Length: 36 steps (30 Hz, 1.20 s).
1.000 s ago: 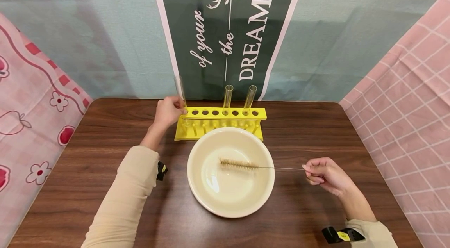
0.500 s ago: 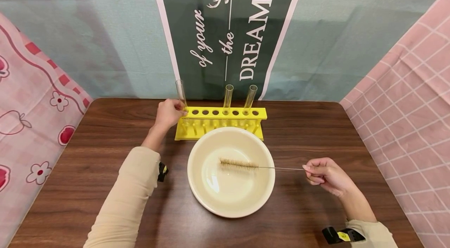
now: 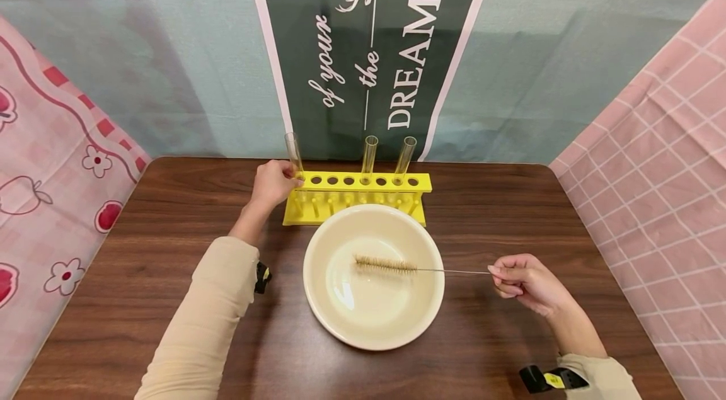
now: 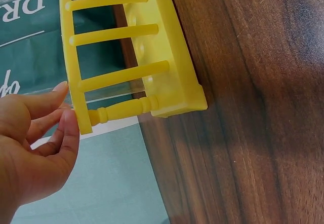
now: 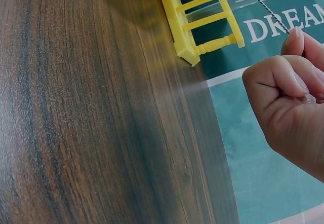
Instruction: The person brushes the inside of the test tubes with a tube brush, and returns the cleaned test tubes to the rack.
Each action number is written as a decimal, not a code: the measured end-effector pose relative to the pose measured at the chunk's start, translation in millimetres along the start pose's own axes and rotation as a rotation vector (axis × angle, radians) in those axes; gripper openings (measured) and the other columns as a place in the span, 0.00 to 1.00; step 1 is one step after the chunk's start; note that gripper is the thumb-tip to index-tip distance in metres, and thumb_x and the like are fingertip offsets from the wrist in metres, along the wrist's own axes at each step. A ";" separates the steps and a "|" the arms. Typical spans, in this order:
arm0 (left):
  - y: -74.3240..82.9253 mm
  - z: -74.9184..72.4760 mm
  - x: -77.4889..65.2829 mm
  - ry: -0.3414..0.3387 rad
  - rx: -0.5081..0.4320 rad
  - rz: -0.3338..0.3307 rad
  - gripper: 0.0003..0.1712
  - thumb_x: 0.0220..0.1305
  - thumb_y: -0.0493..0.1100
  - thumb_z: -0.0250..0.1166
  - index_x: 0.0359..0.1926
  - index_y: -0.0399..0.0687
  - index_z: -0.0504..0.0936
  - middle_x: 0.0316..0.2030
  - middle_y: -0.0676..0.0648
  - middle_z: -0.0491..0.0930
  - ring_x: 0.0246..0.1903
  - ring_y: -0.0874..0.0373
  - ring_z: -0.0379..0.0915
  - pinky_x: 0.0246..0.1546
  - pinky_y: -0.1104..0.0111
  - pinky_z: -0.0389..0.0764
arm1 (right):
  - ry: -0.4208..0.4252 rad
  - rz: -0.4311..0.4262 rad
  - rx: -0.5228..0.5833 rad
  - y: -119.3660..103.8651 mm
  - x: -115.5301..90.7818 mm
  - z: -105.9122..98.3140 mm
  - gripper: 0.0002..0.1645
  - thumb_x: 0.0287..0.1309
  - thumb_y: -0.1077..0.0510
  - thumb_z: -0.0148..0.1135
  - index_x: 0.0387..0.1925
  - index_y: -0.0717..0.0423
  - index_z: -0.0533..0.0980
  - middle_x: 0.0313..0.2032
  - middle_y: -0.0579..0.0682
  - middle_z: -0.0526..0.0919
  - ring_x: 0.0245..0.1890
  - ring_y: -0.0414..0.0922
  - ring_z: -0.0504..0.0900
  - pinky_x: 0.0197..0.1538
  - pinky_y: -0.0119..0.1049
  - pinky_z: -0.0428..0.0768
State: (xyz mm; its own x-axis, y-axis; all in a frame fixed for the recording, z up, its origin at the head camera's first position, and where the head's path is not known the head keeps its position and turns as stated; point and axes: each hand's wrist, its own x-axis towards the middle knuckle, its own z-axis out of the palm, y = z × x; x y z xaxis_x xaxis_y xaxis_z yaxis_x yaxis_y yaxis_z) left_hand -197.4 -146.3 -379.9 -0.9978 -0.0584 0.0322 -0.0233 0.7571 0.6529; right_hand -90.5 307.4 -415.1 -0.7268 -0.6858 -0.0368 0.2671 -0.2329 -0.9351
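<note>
at yellow rack [image 3: 357,188], left hand [image 3: 273,182] pinches tube [image 3: 293,151]; right hand [image 3: 526,281] pinches brush [image 3: 387,265]; bowl [image 3: 371,315] partly hides rack.

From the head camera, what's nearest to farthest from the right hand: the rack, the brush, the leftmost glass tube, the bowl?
1. Brush: pinched in the right hand itself.
2. Bowl: just to that hand's left.
3. Yellow rack: farther left, behind the bowl.
4. Leftmost glass tube: at the rack's left end, beside the left hand.
</note>
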 end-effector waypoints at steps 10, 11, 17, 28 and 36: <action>5.3 -6.4 -13.1 0.041 0.041 -0.032 0.12 0.53 0.41 0.66 0.33 0.34 0.79 0.28 0.41 0.78 0.31 0.46 0.72 0.36 0.57 0.72 | -0.004 -0.002 0.004 -1.1 0.8 -1.4 0.20 0.61 0.77 0.32 0.24 0.68 0.71 0.13 0.54 0.50 0.12 0.45 0.47 0.19 0.39 0.44; 6.4 -6.5 -15.5 0.034 0.038 -0.028 0.12 0.53 0.41 0.66 0.33 0.34 0.79 0.28 0.41 0.78 0.31 0.46 0.72 0.36 0.57 0.72 | -0.003 -0.003 0.004 -1.0 1.0 -1.6 0.20 0.61 0.77 0.32 0.24 0.68 0.71 0.13 0.54 0.50 0.12 0.45 0.47 0.19 0.39 0.44; 21.5 -7.2 -24.8 -0.055 0.010 0.021 0.14 0.55 0.40 0.65 0.39 0.33 0.80 0.31 0.40 0.80 0.33 0.47 0.75 0.35 0.59 0.75 | -0.001 -0.009 0.006 -1.7 2.0 -1.8 0.20 0.61 0.76 0.32 0.24 0.68 0.71 0.13 0.54 0.50 0.12 0.45 0.47 0.19 0.40 0.44; 64.1 -3.4 -15.5 -0.237 -0.006 0.143 0.16 0.56 0.41 0.65 0.44 0.36 0.79 0.35 0.42 0.80 0.38 0.49 0.73 0.40 0.61 0.73 | -0.010 -0.039 0.017 -0.4 3.4 -0.1 0.21 0.62 0.76 0.29 0.24 0.68 0.69 0.13 0.54 0.50 0.12 0.45 0.47 0.18 0.40 0.43; 87.0 9.7 -2.5 -0.270 -0.008 0.107 0.18 0.54 0.40 0.66 0.47 0.40 0.78 0.37 0.42 0.78 0.43 0.49 0.68 0.42 0.63 0.73 | -0.016 -0.046 0.021 -0.1 3.4 1.6 0.21 0.62 0.76 0.28 0.24 0.68 0.69 0.13 0.54 0.50 0.12 0.45 0.47 0.18 0.39 0.44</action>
State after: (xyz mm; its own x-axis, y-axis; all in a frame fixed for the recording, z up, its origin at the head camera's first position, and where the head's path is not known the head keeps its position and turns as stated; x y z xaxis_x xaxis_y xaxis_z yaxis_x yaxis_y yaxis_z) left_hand -197.5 -74.0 -330.5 -0.9752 0.1973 -0.1005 0.0824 0.7446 0.6625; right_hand -92.0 304.0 -414.6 -0.7288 -0.6846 0.0118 0.2470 -0.2789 -0.9280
